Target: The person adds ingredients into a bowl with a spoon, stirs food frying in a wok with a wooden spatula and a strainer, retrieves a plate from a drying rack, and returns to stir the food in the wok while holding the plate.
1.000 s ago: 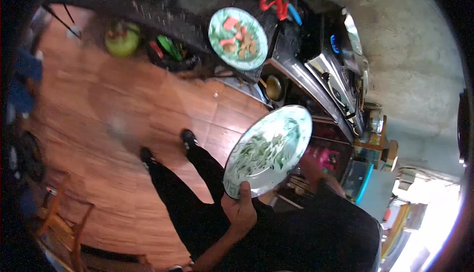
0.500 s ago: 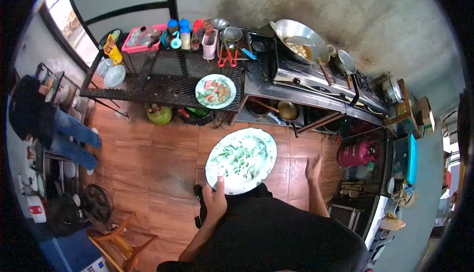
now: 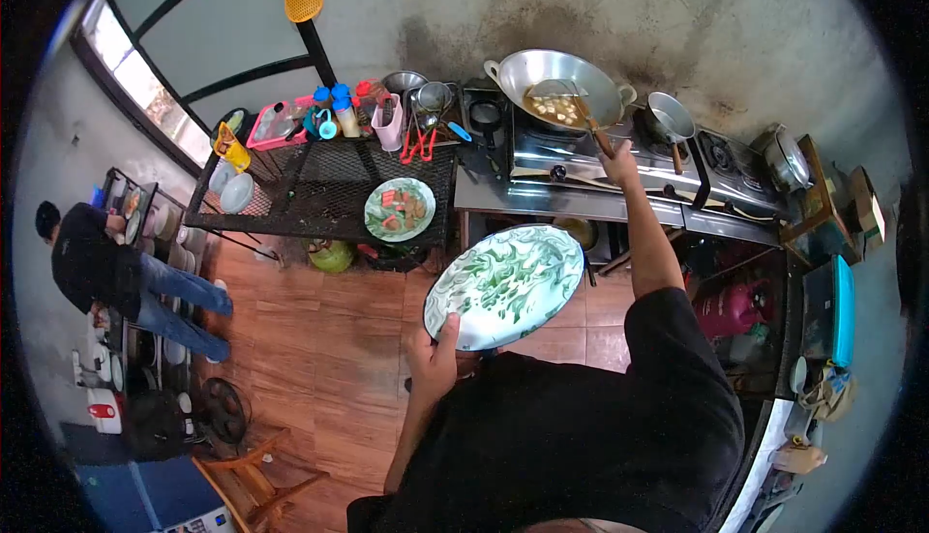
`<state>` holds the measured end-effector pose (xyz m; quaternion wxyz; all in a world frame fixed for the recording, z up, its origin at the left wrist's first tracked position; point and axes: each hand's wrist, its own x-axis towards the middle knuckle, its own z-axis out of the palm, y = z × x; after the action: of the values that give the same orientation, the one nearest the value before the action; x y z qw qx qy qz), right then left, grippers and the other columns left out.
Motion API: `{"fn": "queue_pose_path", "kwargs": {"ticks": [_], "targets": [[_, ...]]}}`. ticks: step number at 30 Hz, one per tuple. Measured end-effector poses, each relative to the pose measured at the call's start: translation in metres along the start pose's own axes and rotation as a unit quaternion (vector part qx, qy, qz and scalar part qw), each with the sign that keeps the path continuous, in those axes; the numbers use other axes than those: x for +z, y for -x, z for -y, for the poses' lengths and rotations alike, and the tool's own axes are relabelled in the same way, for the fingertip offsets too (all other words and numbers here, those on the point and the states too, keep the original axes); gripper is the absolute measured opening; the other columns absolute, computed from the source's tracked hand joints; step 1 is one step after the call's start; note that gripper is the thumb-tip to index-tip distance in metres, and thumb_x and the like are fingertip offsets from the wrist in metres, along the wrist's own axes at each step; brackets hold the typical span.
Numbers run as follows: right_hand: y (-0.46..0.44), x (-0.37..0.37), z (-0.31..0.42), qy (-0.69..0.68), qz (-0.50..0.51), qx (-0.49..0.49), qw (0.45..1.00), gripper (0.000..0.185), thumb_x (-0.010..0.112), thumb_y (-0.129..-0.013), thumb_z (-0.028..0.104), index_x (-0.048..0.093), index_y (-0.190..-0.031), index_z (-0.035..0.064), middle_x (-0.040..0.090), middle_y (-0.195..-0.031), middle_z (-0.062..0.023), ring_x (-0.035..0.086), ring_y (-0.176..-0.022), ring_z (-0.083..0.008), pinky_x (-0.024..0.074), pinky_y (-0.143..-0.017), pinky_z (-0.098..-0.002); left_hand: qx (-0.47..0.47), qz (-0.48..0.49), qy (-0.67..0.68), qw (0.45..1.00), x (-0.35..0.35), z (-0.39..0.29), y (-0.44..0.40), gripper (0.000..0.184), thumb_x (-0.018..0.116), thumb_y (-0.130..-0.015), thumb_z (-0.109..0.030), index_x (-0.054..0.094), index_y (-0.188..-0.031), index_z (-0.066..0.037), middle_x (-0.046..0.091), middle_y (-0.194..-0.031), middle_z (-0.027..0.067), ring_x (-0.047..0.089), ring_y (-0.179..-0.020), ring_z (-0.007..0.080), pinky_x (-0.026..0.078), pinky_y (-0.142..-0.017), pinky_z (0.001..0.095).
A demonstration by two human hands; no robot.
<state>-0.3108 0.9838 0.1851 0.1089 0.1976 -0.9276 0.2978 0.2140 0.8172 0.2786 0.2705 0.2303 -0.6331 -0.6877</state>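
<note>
A green-and-white marbled plate point(image 3: 504, 288) is in my left hand point(image 3: 434, 359), thumb on top of its near-left rim; the plate carries no food that I can make out. My right hand point(image 3: 616, 160) is stretched to the stove, its fingers closed on the wooden handle of a metal spatula point(image 3: 565, 91). The spatula's head rests in a large wok point(image 3: 534, 65), over brown liquid with pale pieces point(image 3: 556, 109). Left of the held plate, a similar plate point(image 3: 401, 183) with pink and brown pieces sits on the black mesh table point(image 3: 314, 184).
A small saucepan point(image 3: 670, 114) stands right of the wok on the stove point(image 3: 619, 173). Bottles point(image 3: 344, 119), a pink tray point(image 3: 281, 124) and red-handled tongs point(image 3: 418, 146) line the mesh table's back. Another person point(image 3: 97, 262) stands at the left shelves. A gas cylinder point(image 3: 728, 309) is at right.
My right hand has risen from over the floor to the stove and taken hold of the spatula's handle. My left hand still holds the plate. The view has turned toward the stove.
</note>
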Motion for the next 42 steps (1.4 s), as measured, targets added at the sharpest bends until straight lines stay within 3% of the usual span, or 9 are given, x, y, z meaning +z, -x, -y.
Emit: {"fn": "queue_pose_path", "kwargs": {"ticks": [7,12,24,26,28,31,39,40,42], "targets": [[-0.005,0.01,0.031,0.034,0.043,0.029,0.998,0.046,0.056,-0.084,0.018,0.029,-0.117,0.0009,0.06,-0.095,-0.0321,0.057,-0.093,-0.049,0.0443,-0.077,-0.0539,0.033,-0.008,0.018,0.999,0.008,-0.004,0.002,0.032,0.052,-0.093,-0.013,0.055,-0.119,0.005,0.061,-0.115,0.0094,0.055,-0.104,0.0159,0.042,-0.089,0.0292],[-0.009,-0.005,0.048,-0.011,-0.028,-0.002,1.0,0.034,0.045,-0.089,0.016,0.036,-0.122,0.0154,0.061,-0.089,-0.0319,0.057,-0.086,-0.0505,0.0435,-0.075,-0.0559,0.026,-0.009,0.023,0.999,0.01,-0.002,-0.001,0.033,0.049,-0.095,-0.012,0.051,-0.122,0.007,0.058,-0.119,0.0135,0.053,-0.11,0.0185,0.039,-0.095,0.0312],[-0.019,0.01,0.071,-0.102,-0.059,0.174,0.978,0.036,0.048,-0.088,0.024,0.044,-0.119,0.0086,0.061,-0.107,-0.0279,0.058,-0.101,-0.0454,0.0446,-0.084,-0.0515,0.049,-0.016,0.037,0.998,0.017,-0.011,-0.007,0.03,0.051,-0.094,-0.013,0.054,-0.118,0.006,0.061,-0.113,0.0102,0.055,-0.103,0.0158,0.042,-0.089,0.0294],[-0.03,0.031,0.068,-0.112,-0.088,0.175,0.974,0.033,0.048,-0.087,0.019,0.045,-0.118,0.01,0.063,-0.101,-0.024,0.062,-0.092,-0.0404,0.0482,-0.079,-0.0454,0.046,-0.041,0.049,0.997,0.018,-0.013,-0.01,0.027,0.052,-0.094,-0.013,0.058,-0.112,0.007,0.064,-0.107,0.0101,0.056,-0.097,0.0143,0.043,-0.086,0.0281],[-0.025,0.024,0.093,-0.487,0.014,0.249,0.837,0.027,0.045,-0.085,0.012,0.04,-0.112,0.0121,0.044,-0.063,-0.0059,0.042,-0.047,-0.0152,0.0349,-0.039,-0.032,0.06,-0.015,0.003,0.998,0.014,-0.012,-0.013,0.027,0.052,-0.094,-0.013,0.058,-0.112,0.007,0.064,-0.106,0.009,0.055,-0.096,0.0129,0.043,-0.085,0.0275],[-0.028,0.026,0.098,-0.566,0.082,0.252,0.781,0.023,0.045,-0.088,0.012,0.037,-0.109,0.0126,0.038,-0.059,-0.0031,0.033,-0.042,-0.0109,0.0243,-0.035,-0.0258,0.018,-0.016,0.005,1.0,0.013,-0.012,-0.014,0.026,0.052,-0.094,-0.013,0.059,-0.111,0.007,0.065,-0.104,0.0079,0.055,-0.094,0.0121,0.043,-0.083,0.027],[-0.009,0.051,0.108,-0.459,-0.013,0.137,0.878,0.021,0.046,-0.095,0.017,0.042,-0.115,0.0119,0.043,-0.064,-0.0031,0.035,-0.041,-0.0101,0.0248,-0.031,-0.0255,0.075,-0.036,0.013,0.996,0.018,-0.011,-0.015,0.025,0.053,-0.094,-0.014,0.06,-0.107,0.007,0.066,-0.099,0.0079,0.056,-0.089,0.0116,0.044,-0.08,0.0268],[-0.006,0.053,0.106,-0.416,-0.042,0.139,0.897,0.025,0.051,-0.091,0.013,0.049,-0.115,0.005,0.061,-0.099,-0.0141,0.059,-0.093,-0.0267,0.0462,-0.083,-0.0363,0.066,-0.039,0.013,0.997,0.018,-0.008,-0.015,0.026,0.053,-0.094,-0.014,0.06,-0.107,0.007,0.066,-0.1,0.0081,0.056,-0.09,0.0118,0.044,-0.08,0.0269],[0.008,0.044,0.108,-0.369,-0.063,0.093,0.923,0.025,0.051,-0.091,0.013,0.049,-0.115,0.0046,0.062,-0.1,-0.0153,0.06,-0.094,-0.0279,0.0464,-0.083,-0.0378,0.059,-0.039,0.009,0.997,0.016,-0.003,-0.016,0.026,0.053,-0.094,-0.014,0.06,-0.107,0.007,0.066,-0.1,0.0084,0.056,-0.09,0.012,0.044,-0.081,0.0269]]}}
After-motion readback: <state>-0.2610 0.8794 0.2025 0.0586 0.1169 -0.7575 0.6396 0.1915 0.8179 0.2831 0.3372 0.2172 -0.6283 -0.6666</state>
